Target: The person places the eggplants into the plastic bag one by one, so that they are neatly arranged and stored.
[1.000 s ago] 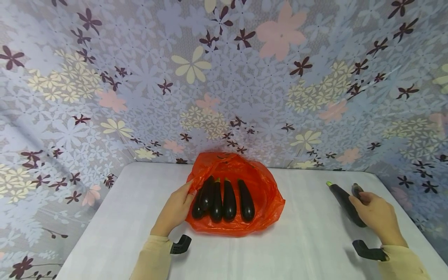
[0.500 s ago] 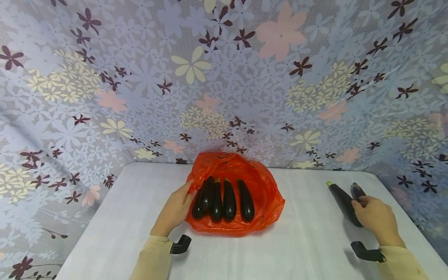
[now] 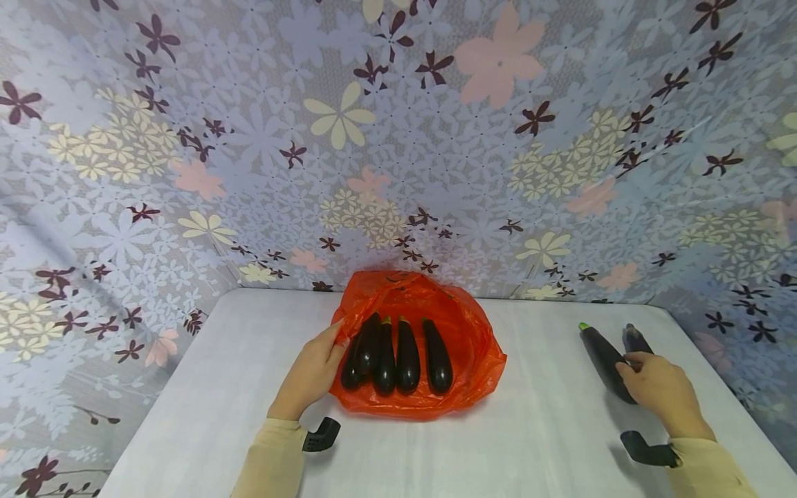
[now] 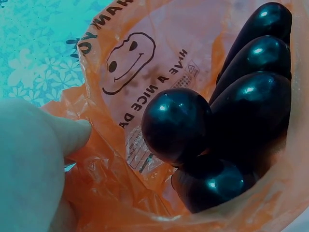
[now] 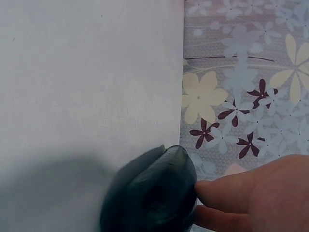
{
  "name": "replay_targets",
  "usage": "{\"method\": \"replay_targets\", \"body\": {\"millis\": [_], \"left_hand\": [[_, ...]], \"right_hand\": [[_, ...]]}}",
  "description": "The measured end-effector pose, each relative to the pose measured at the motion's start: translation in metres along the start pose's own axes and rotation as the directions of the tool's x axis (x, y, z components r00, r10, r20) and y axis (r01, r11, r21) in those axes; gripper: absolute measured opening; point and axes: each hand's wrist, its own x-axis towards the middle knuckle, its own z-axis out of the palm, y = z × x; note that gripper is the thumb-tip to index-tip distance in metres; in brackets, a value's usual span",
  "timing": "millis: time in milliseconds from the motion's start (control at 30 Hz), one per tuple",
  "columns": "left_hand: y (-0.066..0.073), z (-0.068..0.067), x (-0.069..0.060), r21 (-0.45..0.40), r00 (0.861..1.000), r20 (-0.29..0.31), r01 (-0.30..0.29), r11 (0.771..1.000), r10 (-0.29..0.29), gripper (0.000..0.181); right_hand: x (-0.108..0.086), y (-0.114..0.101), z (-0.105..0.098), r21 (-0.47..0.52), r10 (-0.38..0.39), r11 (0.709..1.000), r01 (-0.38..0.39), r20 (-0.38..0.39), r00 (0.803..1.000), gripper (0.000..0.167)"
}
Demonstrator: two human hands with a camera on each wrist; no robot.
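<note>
In the head view my left hand [image 3: 314,366] pinches the left rim of a red plastic bag [image 3: 476,353]. Its mouth faces me and several glossy dark eggplants [image 3: 438,363] lie inside. The left wrist view shows my thumb [image 4: 75,135] on the crumpled film, beside the eggplants' rounded ends [image 4: 176,125]. At the far right my right hand [image 3: 663,391] is over two more eggplants. Thumb and fingertips touch them between a green-tipped eggplant [image 3: 604,360] and a darker-stemmed one [image 3: 636,339]. The right wrist view shows fingertips [image 5: 210,193] against one eggplant [image 5: 159,193]; the far side of that grasp is hidden.
A white-covered table [image 3: 542,429] carries everything. Floral fabric [image 3: 436,173] rises behind it and along both sides. The table's right edge runs close beyond my right hand. A black wrist mount [image 3: 647,449] juts from each sleeve.
My right hand has slid slightly left and toward me along the two eggplants. The green-tipped one has shifted a little left. My left hand and the bag have stayed put.
</note>
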Motion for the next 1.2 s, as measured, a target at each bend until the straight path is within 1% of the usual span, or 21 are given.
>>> {"method": "replay_targets", "body": {"millis": [133, 200, 367, 467, 600, 700, 800, 1067, 1200], "left_hand": [[0.0, 0.0, 0.0, -0.002, 1.0, 0.005, 0.002, 1.0, -0.002, 0.05], [0.0, 0.0, 0.0, -0.004, 1.0, 0.006, 0.005, 1.0, -0.005, 0.05], [0.0, 0.001, 0.001, -0.008, 1.0, 0.005, 0.002, 1.0, -0.002, 0.049], [0.001, 0.001, 0.001, -0.008, 1.0, 0.006, -0.001, 1.0, 0.001, 0.049], [0.0, 0.001, 0.001, 0.004, 1.0, -0.002, -0.013, 1.0, 0.013, 0.049], [-0.001, 0.002, 0.001, 0.012, 1.0, -0.012, -0.027, 1.0, 0.027, 0.048], [-0.002, 0.003, 0.001, 0.01, 0.999, -0.015, -0.031, 0.999, 0.031, 0.048], [-0.002, 0.003, 0.001, 0.009, 0.999, -0.012, -0.031, 0.999, 0.032, 0.048], [-0.002, 0.003, 0.001, 0.011, 0.999, -0.01, -0.034, 0.999, 0.034, 0.048]], "right_hand": [[0.0, -0.002, 0.002, -0.003, 0.003, 1.0, -0.003, 0.004, 1.0, 0.053], [0.001, -0.002, 0.004, 0.004, -0.014, 1.0, 0.014, 0.0, 1.0, 0.054], [0.0, 0.0, 0.007, 0.051, -0.031, 0.998, 0.031, -0.012, 0.999, 0.058], [0.0, 0.002, 0.007, 0.071, -0.022, 0.997, 0.023, -0.02, 1.0, 0.061], [0.0, 0.002, 0.004, 0.095, -0.009, 0.995, 0.009, 0.0, 1.0, 0.067], [-0.001, 0.0, 0.002, 0.111, 0.014, 0.994, -0.016, 0.016, 1.0, 0.069], [-0.004, -0.003, 0.002, 0.123, 0.025, 0.992, -0.027, 0.014, 1.0, 0.069], [-0.015, -0.015, 0.003, 0.139, 0.008, 0.99, -0.002, -0.042, 0.999, 0.068], [-0.021, -0.022, 0.002, 0.149, 0.001, 0.989, 0.007, -0.05, 0.999, 0.07]]}}
